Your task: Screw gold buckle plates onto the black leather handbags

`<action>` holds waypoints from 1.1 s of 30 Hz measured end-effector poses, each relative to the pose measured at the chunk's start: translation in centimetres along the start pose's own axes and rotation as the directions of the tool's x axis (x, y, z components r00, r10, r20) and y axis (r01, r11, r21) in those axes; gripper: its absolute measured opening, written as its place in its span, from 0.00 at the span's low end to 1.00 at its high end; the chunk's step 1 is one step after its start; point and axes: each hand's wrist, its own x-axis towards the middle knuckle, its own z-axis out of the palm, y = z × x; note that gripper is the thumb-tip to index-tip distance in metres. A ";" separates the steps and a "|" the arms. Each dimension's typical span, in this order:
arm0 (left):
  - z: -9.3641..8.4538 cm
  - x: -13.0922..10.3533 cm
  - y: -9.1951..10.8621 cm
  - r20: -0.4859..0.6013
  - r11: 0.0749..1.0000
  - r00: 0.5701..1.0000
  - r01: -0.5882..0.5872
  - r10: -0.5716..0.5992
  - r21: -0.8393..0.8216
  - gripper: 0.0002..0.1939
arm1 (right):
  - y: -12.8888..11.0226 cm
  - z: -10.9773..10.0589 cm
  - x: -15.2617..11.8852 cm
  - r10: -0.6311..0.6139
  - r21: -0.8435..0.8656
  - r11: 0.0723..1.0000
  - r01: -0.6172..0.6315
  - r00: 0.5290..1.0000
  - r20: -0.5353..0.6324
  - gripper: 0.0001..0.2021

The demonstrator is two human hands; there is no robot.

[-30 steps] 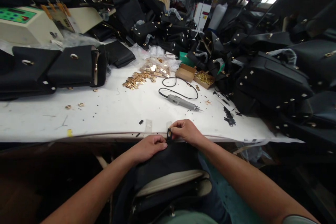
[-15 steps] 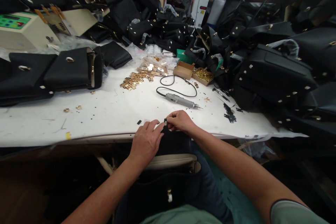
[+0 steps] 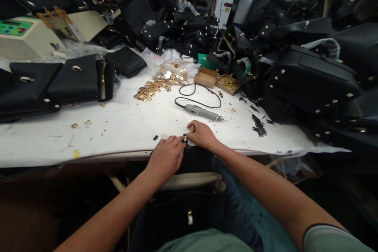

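Black, smooth-faced bag with a beige-lined opening (image 3: 174, 208) is on the person's lap, far end up against the near edge of the white-covered table (image 3: 118, 134). Small rectangular fitting, dark with a light face (image 3: 185, 138), is at that far end, between the hands. Left hand (image 3: 167, 155): palm down on the bag, fingers side by side, tips touching or just beside the fitting; thumb hidden, can't tell if it's pinching. Right hand (image 3: 202, 136): just right of the fitting, thumb and index curled close to each other; can't tell if anything's between them. Grey pen-shaped power driver with a metal tip (image 3: 203, 113) lies beyond the right hand, tip pointing right. Loose pile of shiny gold plates (image 3: 149, 91) is farther back left. Thin flat black pieces (image 3: 259, 128) lie well right of the hands.
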 end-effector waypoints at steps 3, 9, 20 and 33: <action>0.1 0.0 0.0 -0.003 1.000 1.000 0.004 -0.004 -0.017 0.12 | 0.2 0.0 0.0 -0.021 0.024 0.999 0.021 1.000 -0.009 0.13; 0.1 -0.2 0.1 -0.003 0.999 1.000 0.027 -0.027 -0.038 0.12 | -0.3 -0.1 0.4 -0.046 -0.002 0.999 0.046 0.998 0.043 0.08; -0.4 0.1 0.3 0.002 0.999 1.000 0.031 -0.031 -0.027 0.12 | 0.4 -0.5 0.2 -0.076 0.108 0.992 0.069 0.995 0.064 0.07; -0.5 0.6 -0.8 0.011 0.996 1.000 -0.020 0.021 -0.082 0.10 | -0.3 -0.9 0.5 -0.033 0.035 0.999 0.029 0.994 0.107 0.08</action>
